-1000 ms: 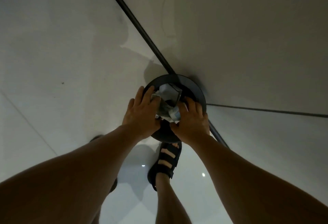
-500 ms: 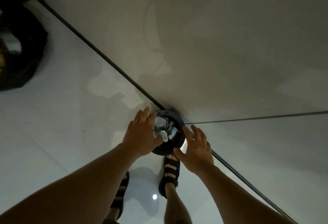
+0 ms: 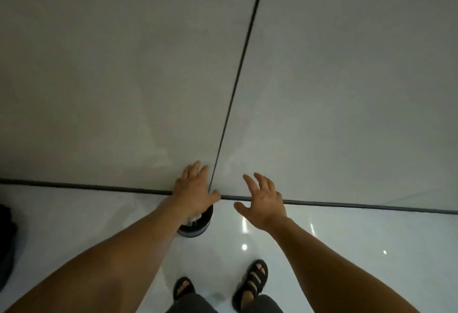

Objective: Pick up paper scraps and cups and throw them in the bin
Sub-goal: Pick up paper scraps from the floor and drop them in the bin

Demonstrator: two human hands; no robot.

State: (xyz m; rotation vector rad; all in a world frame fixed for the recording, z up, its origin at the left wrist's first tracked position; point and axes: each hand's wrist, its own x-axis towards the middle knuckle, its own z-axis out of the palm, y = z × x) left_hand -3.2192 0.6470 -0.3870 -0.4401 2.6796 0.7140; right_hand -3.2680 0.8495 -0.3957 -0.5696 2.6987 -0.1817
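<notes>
A small round black bin (image 3: 197, 227) stands on the glossy white floor against the wall, with pale paper scraps (image 3: 194, 218) showing at its top. My left hand (image 3: 194, 190) hovers above the bin and hides most of its opening; the fingers are spread and hold nothing. My right hand (image 3: 264, 201) is raised to the right of the bin, fingers apart and empty.
A grey wall (image 3: 124, 77) with a dark vertical seam (image 3: 235, 84) rises just behind the bin, with a dark strip along its base. My sandalled feet (image 3: 251, 283) stand on the floor below. A dark object (image 3: 6, 243) lies at the left edge.
Both hands have let go of the paper and lifted off the bin with fingers spread. The view has risen and turned, so the bin looks smaller and lower.
</notes>
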